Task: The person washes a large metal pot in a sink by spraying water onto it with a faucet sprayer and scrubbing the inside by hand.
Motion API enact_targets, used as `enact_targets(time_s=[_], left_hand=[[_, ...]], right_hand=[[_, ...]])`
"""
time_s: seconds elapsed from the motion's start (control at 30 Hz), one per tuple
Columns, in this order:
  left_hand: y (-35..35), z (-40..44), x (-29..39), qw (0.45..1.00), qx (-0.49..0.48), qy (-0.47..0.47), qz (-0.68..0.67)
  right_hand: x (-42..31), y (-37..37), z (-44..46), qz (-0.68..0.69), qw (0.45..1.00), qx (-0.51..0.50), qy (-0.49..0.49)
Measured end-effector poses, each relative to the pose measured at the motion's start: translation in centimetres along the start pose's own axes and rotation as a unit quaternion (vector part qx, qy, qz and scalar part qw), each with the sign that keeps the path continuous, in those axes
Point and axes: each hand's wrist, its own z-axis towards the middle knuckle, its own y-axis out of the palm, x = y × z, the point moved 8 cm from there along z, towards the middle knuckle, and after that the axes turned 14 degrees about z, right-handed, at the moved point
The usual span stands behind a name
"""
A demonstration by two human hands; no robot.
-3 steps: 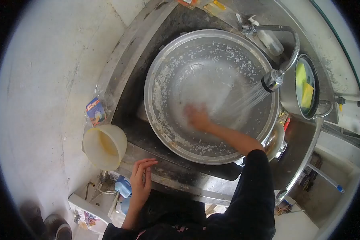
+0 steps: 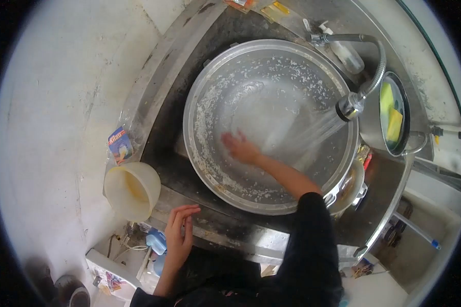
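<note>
A large round metal basin [image 2: 195,169] sits in the sink, with white bits stuck around its inner wall and water in its bottom. From the faucet head [image 2: 349,106] at the right, water sprays into it. My right hand [image 2: 242,148] is inside the basin, fingers spread and slightly blurred, with nothing held. My left hand [image 2: 180,231] hangs by the sink's front edge, fingers extended, holding nothing. A pale plastic tub [image 2: 132,192] stands left of that hand.
A pot [image 2: 394,113] with yellow-green sponges [image 2: 393,120] stands at the right. Behind it is a soap bottle [image 2: 347,57]. A smaller pot [image 2: 349,189] sits beside the basin. A blue packet [image 2: 120,145] lies at the left.
My right hand has moved left inside the basin, and its sleeve has shifted left too. My left hand has barely moved. Water still runs from the faucet.
</note>
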Motion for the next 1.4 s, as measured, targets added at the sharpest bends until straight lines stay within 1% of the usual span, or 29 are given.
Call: enact_targets(time_s=[0.03, 0.1, 0.13, 0.17, 0.2, 0.27, 0.33, 0.37, 0.4, 0.43, 0.5, 0.57, 0.63, 0.67, 0.7, 0.77, 0.8, 0.87, 0.93, 0.97, 1.0, 1.03, 1.07, 1.1, 1.13, 1.2, 1.23, 1.27, 1.4], left_hand=[[0.1, 0.3, -0.1, 1.000, 0.010, 0.003, -0.008], [-0.1, 0.3, 0.0, 1.000, 0.017, 0.004, -0.011], [-0.3, 0.3, 0.0, 1.000, 0.018, -0.004, -0.001], [-0.4, 0.4, -0.1, 1.000, 0.019, -0.010, 0.008], [-0.4, 0.2, -0.5, 1.000, 0.015, -0.008, 0.010], [-0.4, -0.4, -2.1, 0.998, 0.024, -0.042, -0.035], [-0.1, 0.0, -1.9, 0.999, 0.017, -0.029, -0.042], [-0.2, 0.4, -1.6, 0.998, 0.020, -0.018, -0.051], [-0.3, 0.6, -1.4, 0.998, 0.023, -0.017, -0.054], [-0.5, 0.7, -1.0, 0.999, 0.019, -0.011, -0.049], [-0.8, 0.9, -0.3, 0.999, 0.018, -0.006, -0.044], [-0.9, 1.0, -0.2, 1.000, 0.009, -0.009, -0.026], [-0.9, 0.6, -1.1, 1.000, 0.012, -0.015, -0.023], [-0.8, 0.6, -1.4, 1.000, 0.014, -0.018, -0.020], [-0.8, 0.7, -1.6, 1.000, 0.013, -0.020, -0.020], [-1.3, 0.6, -1.9, 0.999, 0.018, -0.028, -0.010], [-1.1, 0.4, -2.1, 0.999, 0.013, -0.027, -0.010], [-0.8, 0.5, -2.5, 0.998, 0.025, -0.037, -0.042], [-0.6, 0.8, -1.8, 0.999, 0.012, -0.021, -0.037], [-0.4, 0.9, -1.3, 1.000, 0.001, -0.010, -0.027], [-0.5, 0.9, -1.0, 1.000, 0.002, -0.008, -0.024], [-0.4, 0.9, -0.7, 0.999, -0.001, -0.010, -0.035], [-0.4, 0.8, -0.6, 0.999, -0.004, -0.014, -0.045], [-0.3, 0.6, -0.6, 0.999, -0.008, -0.015, -0.042], [-0.5, 0.4, -0.7, 0.999, -0.011, -0.017, -0.025], [-0.9, 0.4, -0.9, 1.000, -0.011, -0.018, -0.010], [-1.2, 0.4, -1.1, 1.000, -0.010, -0.018, -0.001], [-1.4, 0.3, -1.3, 1.000, -0.011, -0.018, 0.009], [-1.7, 0.5, -2.3, 1.000, 0.007, -0.025, 0.013]], right_hand=[[3.3, -2.8, 1.4, 0.058, 0.996, 0.051, 0.050], [11.5, -7.5, 2.5, -0.121, 0.943, -0.114, 0.289], [15.3, -10.6, 0.2, -0.148, 0.921, 0.031, 0.359], [16.1, -15.3, -2.6, -0.258, 0.883, 0.185, 0.345], [16.8, -16.7, -5.5, -0.258, 0.893, 0.206, 0.304], [15.5, -16.7, -11.2, -0.295, 0.837, 0.253, 0.384], [11.9, -13.3, -14.1, -0.145, 0.794, 0.432, 0.402], [6.4, -10.5, -10.1, -0.182, 0.831, 0.063, 0.522], [5.8, -4.8, -8.0, -0.245, 0.895, 0.092, 0.362], [1.6, -4.2, -5.0, -0.030, 0.983, 0.005, 0.184], [-0.7, -1.5, 1.0, -0.047, 0.998, -0.007, -0.030], [4.3, -4.8, 5.3, -0.007, 0.995, 0.069, 0.066], [12.6, -9.5, 5.4, -0.185, 0.943, 0.189, 0.202], [14.6, -12.4, 3.8, -0.312, 0.908, 0.208, 0.188], [17.4, -14.9, 0.8, -0.213, 0.900, 0.144, 0.353], [16.5, -18.9, -6.5, -0.283, 0.823, 0.284, 0.402], [15.5, -17.6, -7.3, -0.282, 0.822, 0.282, 0.406], [15.5, -14.8, -11.2, -0.146, 0.698, 0.361, 0.601], [13.1, -13.0, -7.5, -0.174, 0.747, 0.328, 0.551], [12.3, -11.1, -4.0, -0.173, 0.793, 0.256, 0.526], [11.1, -9.0, -0.2, -0.108, 0.869, 0.200, 0.440], [10.1, -4.9, 3.0, -0.112, 0.915, 0.161, 0.352], [9.7, -5.0, 2.9, -0.109, 0.915, 0.162, 0.353], [7.1, -4.3, 4.3, -0.001, 0.975, 0.106, 0.194], [3.7, -3.7, 4.5, 0.109, 0.992, 0.049, 0.028], [8.3, -7.6, 1.5, 0.006, 0.977, 0.108, 0.186], [12.2, -9.9, -0.8, -0.039, 0.922, 0.183, 0.338], [14.7, -11.5, -4.2, -0.082, 0.837, 0.249, 0.481], [12.9, -14.8, -7.6, -0.198, 0.827, 0.291, 0.439]])
